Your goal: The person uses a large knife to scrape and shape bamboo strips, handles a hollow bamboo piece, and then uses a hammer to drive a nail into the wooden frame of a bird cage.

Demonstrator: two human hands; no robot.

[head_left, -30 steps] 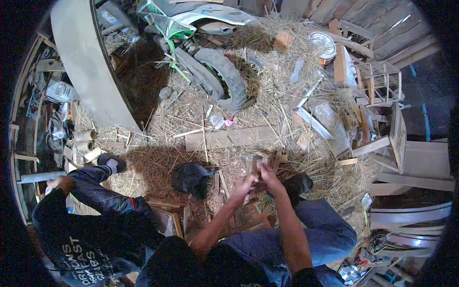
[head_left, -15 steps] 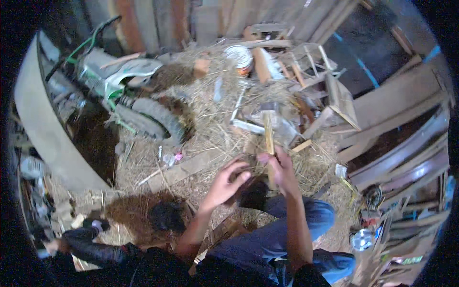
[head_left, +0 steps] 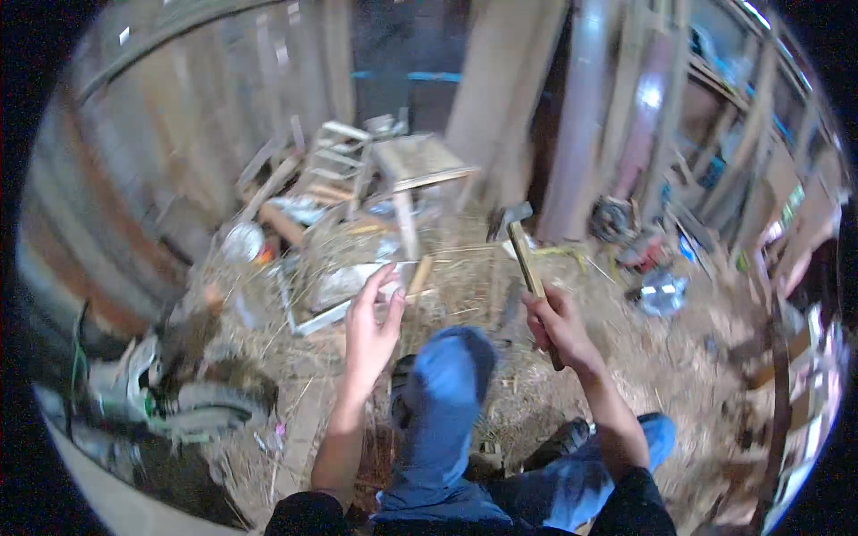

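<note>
Hammer (head_left: 527,263): in right hand (head_left: 560,329), fingers wrapped round the wooden handle; metal head uppermost, shaft tilted, raised above the straw-strewn floor (head_left: 688,357). Left hand (head_left: 368,323): empty, fingers loosely extended, thumb spread, well apart from hammer. Denim-clad knee (head_left: 458,357) between the two. Farther off: wooden stand (head_left: 424,161), white pail (head_left: 243,241) left of it. Motorbike (head_left: 134,389) lower left, blurred.

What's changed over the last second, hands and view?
The view has swung right: the motorcycle now sits lower left, and the co-worker is out of frame. The left hand, close to the right hand a second ago, is now apart, open and empty; blur hides whether it let go of anything. Unchanged since half a second ago: right hand gripping the hammer.
</note>
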